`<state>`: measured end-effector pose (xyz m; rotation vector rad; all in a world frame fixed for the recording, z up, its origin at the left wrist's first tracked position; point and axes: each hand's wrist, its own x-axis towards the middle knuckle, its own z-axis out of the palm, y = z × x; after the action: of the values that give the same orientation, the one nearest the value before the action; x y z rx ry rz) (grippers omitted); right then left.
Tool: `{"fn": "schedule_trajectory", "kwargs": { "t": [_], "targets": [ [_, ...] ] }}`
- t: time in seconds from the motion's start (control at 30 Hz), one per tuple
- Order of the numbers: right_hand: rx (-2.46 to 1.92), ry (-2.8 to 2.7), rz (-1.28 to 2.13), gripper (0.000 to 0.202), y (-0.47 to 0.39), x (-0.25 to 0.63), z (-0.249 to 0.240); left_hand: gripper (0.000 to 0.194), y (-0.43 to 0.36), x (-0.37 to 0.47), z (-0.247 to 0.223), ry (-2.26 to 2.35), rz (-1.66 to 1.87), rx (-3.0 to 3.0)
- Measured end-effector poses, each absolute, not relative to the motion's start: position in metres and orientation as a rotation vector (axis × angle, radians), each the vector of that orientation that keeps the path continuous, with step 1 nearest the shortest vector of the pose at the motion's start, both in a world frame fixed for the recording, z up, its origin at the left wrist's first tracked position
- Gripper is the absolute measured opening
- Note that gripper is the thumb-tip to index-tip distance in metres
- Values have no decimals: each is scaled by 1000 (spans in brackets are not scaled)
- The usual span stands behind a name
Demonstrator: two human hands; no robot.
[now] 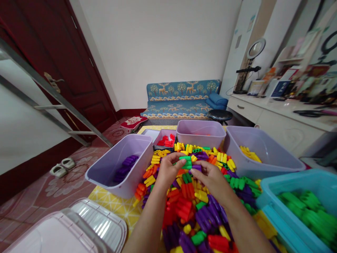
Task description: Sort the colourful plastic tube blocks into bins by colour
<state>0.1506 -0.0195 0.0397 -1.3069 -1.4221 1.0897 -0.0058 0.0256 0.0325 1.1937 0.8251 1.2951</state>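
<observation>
Head view: holds a green block (186, 163) in the left hand (170, 168), closed with thumb and fingers on its ridged body, and grips a purple piece (196, 168) between thumb and fingers of the right hand (212, 178). Brings both pieces close together above the mixed pile (184, 207), near its far half; cannot tell whether they touch. Shows red, orange, yellow, green and purple ridged pieces in that pile, heaped across the tabletop (113, 194) on a yellow patterned cover. Has purple blocks (125, 168) inside the left lilac bin (142, 172), red blocks (166, 140) in the small bin (157, 138) beyond the pile, and a few orange-red bits low in the middle lilac bin (201, 131). Shows yellow blocks (250, 154) in the right lilac bin (276, 154) and green blocks (308, 211) in the teal bin (271, 186), nearer on the right. Includes clear plastic lids (101, 221) at the lower left. Takes in, farther back, a blue patterned sofa (179, 100) against the wall, a black round stool (220, 115) before its right end, a metal ladder (52, 95) by the dark red door (60, 56), and pale shoes (58, 171) on the floor.
</observation>
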Motion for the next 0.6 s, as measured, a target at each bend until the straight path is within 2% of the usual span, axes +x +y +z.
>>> {"fn": "schedule_trajectory", "kwargs": {
  "t": [0.17, 0.33, 0.47, 0.6],
  "targets": [
    [-1365, -1564, 989, 21, -23, 163, 46, 40, 29, -13, 32, 946, 1426, 1060],
    [-1363, -1716, 910, 27, -23, 164, 46, 44, 26, -7, 34, 859, 1290, 1051],
    [-1261, -1593, 965, 34, -22, 155, 47, 39, 20, 0, 37, 795, 1216, 1124],
    [-1275, -1596, 1010, 24, -24, 152, 46, 31, 16, 1, 39, 776, 1154, 1279]
  ]
}}
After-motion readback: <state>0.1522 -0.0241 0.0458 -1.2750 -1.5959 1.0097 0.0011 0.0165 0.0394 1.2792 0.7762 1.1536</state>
